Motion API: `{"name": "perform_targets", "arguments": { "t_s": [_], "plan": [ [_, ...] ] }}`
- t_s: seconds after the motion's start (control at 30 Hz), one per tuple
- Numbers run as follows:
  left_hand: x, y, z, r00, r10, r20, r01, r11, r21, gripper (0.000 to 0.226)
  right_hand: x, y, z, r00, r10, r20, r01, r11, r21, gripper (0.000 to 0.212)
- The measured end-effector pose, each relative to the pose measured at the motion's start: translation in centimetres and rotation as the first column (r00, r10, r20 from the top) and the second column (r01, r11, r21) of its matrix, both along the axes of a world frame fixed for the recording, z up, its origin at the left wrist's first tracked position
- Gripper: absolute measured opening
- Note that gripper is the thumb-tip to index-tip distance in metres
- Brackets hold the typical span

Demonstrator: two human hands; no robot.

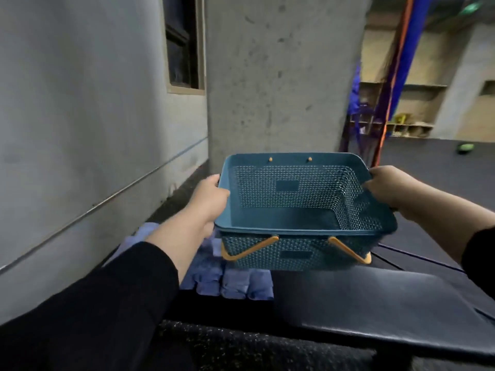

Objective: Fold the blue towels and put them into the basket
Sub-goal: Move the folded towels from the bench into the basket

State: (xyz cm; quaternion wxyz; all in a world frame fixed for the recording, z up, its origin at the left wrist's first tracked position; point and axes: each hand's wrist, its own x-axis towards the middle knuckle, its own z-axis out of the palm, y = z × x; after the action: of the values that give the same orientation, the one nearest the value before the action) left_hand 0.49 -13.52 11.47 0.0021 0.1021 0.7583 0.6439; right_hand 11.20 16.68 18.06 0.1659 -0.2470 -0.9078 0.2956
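A teal mesh basket (267, 229) with orange handles hanging down its near side is held in the air, tilted toward me, and nothing lies inside it. My left hand (211, 199) grips its left rim. My right hand (388, 184) grips its right rim. Under and left of the basket lie light blue towels (235, 283) in a crumpled pile on a dark surface, partly hidden by the basket and my left arm.
A black padded bench top (380, 309) stretches to the lower right. A grey wall (80, 129) runs along the left and a concrete pillar (281, 76) stands right behind the basket. Dark floor opens at the far right.
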Motion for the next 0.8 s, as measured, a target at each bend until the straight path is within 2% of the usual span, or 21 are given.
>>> {"name": "perform_targets", "arguments": {
  "t_s": [0.13,0.3,0.53,0.67,0.73,0.8],
  "plan": [
    [0.9,9.0,-2.6,0.990,-0.104,0.094,0.104,0.995,0.005,0.029,1.9,8.0,-3.5,0.992,-0.117,0.054,0.113,0.990,0.087,0.018],
    [0.6,16.6,-7.4,0.963,-0.168,0.212,0.179,0.983,-0.037,0.032,2.3,15.7,-10.7,0.967,-0.196,0.164,0.189,0.980,0.057,0.025],
    [-0.6,21.6,-13.2,0.930,-0.158,0.332,0.190,0.979,-0.068,0.033,0.5,20.3,-17.5,0.949,-0.209,0.237,0.204,0.978,0.045,0.031],
    [-0.6,23.0,-14.9,0.928,-0.134,0.347,0.157,0.987,-0.038,0.037,0.0,21.4,-20.3,0.948,-0.199,0.249,0.189,0.980,0.064,0.040],
    [-1.1,23.2,-15.3,0.929,-0.133,0.346,0.156,0.987,-0.040,0.031,-0.2,21.8,-20.6,0.942,-0.209,0.262,0.201,0.978,0.059,0.037],
    [-1.2,23.0,-15.5,0.928,-0.169,0.331,0.198,0.979,-0.054,0.027,0.0,21.7,-20.2,0.917,-0.258,0.305,0.223,0.964,0.143,0.036]
  ]
}}
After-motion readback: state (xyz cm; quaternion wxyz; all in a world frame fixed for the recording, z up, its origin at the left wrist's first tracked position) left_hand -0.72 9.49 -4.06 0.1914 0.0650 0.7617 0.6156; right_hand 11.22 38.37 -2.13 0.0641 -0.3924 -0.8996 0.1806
